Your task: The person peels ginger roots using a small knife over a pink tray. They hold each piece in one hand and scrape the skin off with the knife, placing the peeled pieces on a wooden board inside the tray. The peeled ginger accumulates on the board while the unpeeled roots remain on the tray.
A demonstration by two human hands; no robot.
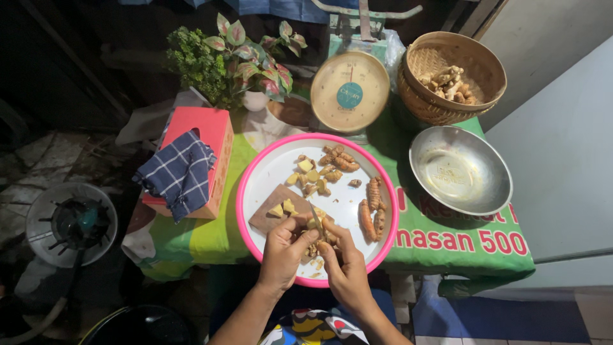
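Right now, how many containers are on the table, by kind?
Pink-rimmed tray: 1
Metal bowl: 1
Woven basket: 1
Red box: 1
Total: 4

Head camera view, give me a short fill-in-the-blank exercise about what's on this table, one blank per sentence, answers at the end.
1. Both the left hand and the right hand work over a white tray with a ____ rim.
2. The checked cloth lies on a ____ box.
3. The metal bowl right of the tray is ____.
4. The woven basket stands to the ____ of the kitchen scale.

Answers: pink; red; empty; right
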